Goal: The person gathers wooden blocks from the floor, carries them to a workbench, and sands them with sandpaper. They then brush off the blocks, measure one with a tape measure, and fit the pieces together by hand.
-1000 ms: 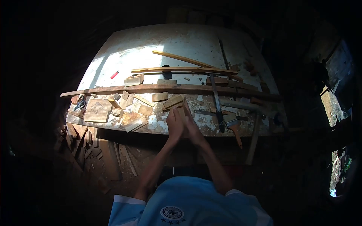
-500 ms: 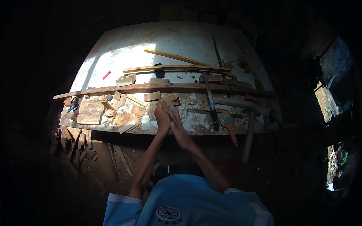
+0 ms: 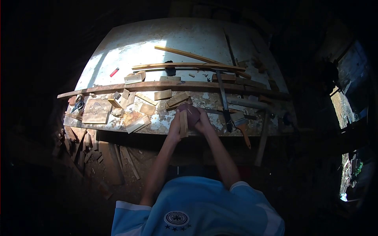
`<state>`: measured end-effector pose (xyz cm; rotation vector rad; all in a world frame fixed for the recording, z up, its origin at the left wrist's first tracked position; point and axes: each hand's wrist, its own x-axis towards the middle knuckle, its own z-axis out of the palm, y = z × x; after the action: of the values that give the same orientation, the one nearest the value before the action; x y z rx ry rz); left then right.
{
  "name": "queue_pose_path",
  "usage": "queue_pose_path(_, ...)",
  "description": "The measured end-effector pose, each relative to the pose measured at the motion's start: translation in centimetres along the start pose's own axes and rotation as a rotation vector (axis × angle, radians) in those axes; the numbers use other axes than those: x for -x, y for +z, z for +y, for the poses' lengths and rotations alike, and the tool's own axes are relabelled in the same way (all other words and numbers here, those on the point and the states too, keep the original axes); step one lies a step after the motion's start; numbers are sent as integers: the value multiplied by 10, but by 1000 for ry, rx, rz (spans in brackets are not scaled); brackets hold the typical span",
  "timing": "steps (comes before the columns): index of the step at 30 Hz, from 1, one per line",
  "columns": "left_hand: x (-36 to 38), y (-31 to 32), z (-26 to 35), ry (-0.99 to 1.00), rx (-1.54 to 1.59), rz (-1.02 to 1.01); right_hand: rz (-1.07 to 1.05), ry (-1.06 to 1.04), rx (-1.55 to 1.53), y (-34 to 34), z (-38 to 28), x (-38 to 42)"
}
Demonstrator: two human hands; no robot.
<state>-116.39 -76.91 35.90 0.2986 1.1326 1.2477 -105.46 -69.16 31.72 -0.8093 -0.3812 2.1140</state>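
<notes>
My left hand (image 3: 174, 129) is closed around a small wood block (image 3: 184, 125), which stands on end near the table's front edge. In my right hand (image 3: 203, 122) is a reddish-brown sheet that looks like sandpaper (image 3: 191, 116), bent beside the block. The fingers behind the sheet are partly hidden. Just beyond both hands lie small wood offcuts (image 3: 178, 100). To the right, a paintbrush (image 3: 241, 126) with an orange handle rests over the edge, next to a long dark metal bar tool (image 3: 223, 98).
A long wooden strip (image 3: 157, 87) crosses the worktable (image 3: 130, 39). Behind it lie thinner strips (image 3: 189, 65) and a red lighter (image 3: 114, 72). At left are a board with a drawing (image 3: 96, 113) and scissors-like tool (image 3: 78, 103). Scrap wood (image 3: 110, 161) lies on the floor.
My hands were pressed together upright; now they are lower and apart, with the block and the brown sheet showing between them. The view has shifted slightly.
</notes>
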Motion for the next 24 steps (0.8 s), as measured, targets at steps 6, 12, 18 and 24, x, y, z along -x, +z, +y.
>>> queue_pose_path(6,-27,-69,-13,19,275,30,437,-751,1411,-39,24,-12)
queue_pose_path(12,-22,-15,-14,402,296,192,123,-712,1211,3,21,37)
queue_pose_path(18,-21,-6,-14,495,-104,273,-149,-124,739,12,15,70)
queue_pose_path(24,-48,-23,-2,459,-1131,92,-161,-49,122,-12,-8,59)
